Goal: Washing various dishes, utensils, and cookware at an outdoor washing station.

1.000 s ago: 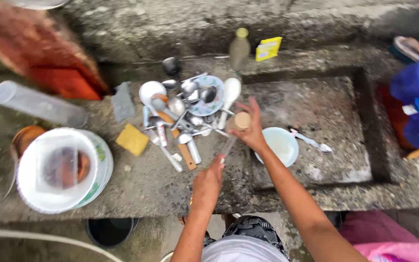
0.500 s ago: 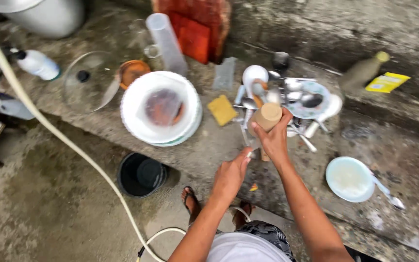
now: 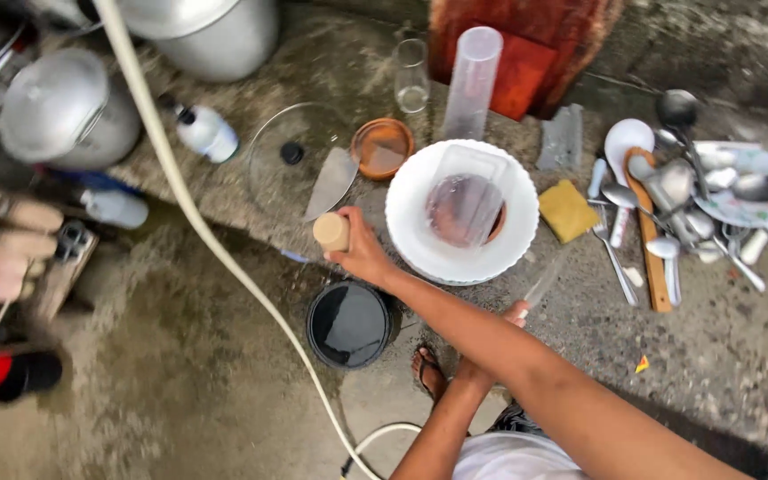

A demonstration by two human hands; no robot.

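Wooden-topped cup (image 3: 332, 232) in right hand (image 3: 366, 258)

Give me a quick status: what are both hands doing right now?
Right hand grips tan cup, reaching left over ledge edge. Left hand holds clear knife, mostly hidden behind right arm. White bowl stack close by.

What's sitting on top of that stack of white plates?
On the white plates rests a clear plastic container, upside down as far as I can tell. Through it something reddish-brown shows, too blurred to identify. How many plates lie underneath is hidden.
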